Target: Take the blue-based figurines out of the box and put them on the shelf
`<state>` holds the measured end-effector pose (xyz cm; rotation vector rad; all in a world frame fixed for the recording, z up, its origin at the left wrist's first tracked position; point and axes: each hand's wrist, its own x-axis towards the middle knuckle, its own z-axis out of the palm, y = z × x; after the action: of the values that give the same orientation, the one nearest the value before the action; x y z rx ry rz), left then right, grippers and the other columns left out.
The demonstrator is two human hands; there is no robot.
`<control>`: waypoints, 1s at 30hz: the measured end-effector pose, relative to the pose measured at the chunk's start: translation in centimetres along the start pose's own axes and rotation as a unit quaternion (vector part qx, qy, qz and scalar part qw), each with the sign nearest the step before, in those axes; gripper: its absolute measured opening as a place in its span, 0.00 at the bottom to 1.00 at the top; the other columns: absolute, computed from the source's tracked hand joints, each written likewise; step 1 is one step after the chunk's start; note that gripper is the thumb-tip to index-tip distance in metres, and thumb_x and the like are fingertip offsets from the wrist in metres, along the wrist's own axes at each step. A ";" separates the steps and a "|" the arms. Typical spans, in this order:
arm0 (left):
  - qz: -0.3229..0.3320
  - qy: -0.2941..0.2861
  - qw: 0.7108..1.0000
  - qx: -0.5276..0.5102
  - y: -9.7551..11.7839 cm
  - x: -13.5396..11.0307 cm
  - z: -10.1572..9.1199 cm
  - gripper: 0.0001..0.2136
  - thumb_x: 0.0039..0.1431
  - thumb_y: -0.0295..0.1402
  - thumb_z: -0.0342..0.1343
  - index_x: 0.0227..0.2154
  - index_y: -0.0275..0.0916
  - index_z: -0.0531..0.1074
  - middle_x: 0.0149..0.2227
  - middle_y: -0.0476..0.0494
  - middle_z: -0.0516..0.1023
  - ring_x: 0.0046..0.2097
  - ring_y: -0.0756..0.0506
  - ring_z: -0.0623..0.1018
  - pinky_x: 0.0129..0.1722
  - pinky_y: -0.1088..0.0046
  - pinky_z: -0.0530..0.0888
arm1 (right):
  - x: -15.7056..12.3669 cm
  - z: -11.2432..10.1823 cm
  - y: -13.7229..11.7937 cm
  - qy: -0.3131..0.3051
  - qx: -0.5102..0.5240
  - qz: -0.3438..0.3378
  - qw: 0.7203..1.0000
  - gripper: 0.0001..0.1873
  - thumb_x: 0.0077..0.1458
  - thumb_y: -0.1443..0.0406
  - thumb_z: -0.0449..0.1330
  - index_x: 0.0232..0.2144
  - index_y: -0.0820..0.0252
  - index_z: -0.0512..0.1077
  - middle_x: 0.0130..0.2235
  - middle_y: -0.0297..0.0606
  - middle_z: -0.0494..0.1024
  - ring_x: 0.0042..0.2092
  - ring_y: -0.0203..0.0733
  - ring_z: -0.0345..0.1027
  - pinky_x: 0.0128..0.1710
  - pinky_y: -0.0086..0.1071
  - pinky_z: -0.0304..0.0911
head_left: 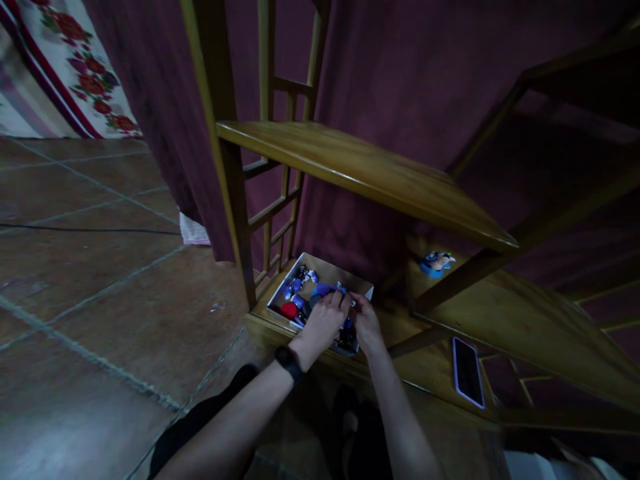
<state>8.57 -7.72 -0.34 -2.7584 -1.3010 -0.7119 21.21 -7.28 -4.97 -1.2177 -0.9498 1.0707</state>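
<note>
An open cardboard box full of several small blue, red and dark toys stands on the lowest wooden shelf. Both my hands reach into its right end. My left hand, with a dark band on the wrist, has its fingers curled down onto the toys. My right hand is beside it, fingers pinched together at the same spot. What the fingers hold is hidden among the toys.
A wooden shelf unit stands before a dark red curtain. A small blue figure lies further back on the low shelf. A phone lies flat near the front edge. Tiled floor spreads to the left.
</note>
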 end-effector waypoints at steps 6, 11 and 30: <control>0.017 -0.015 1.000 0.010 0.5 -0.6 0.8 0.18 0.53 0.19 0.44 0.48 0.28 0.62 0.47 0.28 0.66 0.48 0.40 0.69 0.43 0.64 0.67 | -0.9 -0.1 0.2 0.008 0.047 0.039 0.998 0.19 0.35 0.65 0.64 0.36 0.56 0.71 0.40 0.33 0.75 0.40 0.38 0.66 0.42 0.33 0.61; 0.002 -0.019 0.999 -0.030 1.0 -0.9 1.1 0.17 0.55 0.19 0.41 0.47 0.27 0.64 0.48 0.25 0.66 0.50 0.38 0.68 0.45 0.60 0.66 | -1.6 0.3 -0.2 0.001 0.051 0.050 0.997 0.19 0.35 0.62 0.64 0.35 0.57 0.71 0.39 0.35 0.75 0.39 0.40 0.67 0.41 0.35 0.62; -0.354 -0.020 0.640 -0.682 -3.0 0.6 2.3 0.12 0.36 0.32 0.65 0.27 0.32 0.75 0.26 0.44 0.78 0.30 0.46 0.76 0.33 0.70 0.72 | -1.4 -0.3 -1.4 -0.022 -0.104 -0.052 0.993 0.16 0.43 0.59 0.60 0.37 0.57 0.71 0.36 0.35 0.75 0.37 0.39 0.68 0.39 0.33 0.63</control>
<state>7.59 -4.87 -2.66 -2.7159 -2.7048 -2.6411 21.29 -8.78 -3.64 -1.3013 -1.1695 0.9368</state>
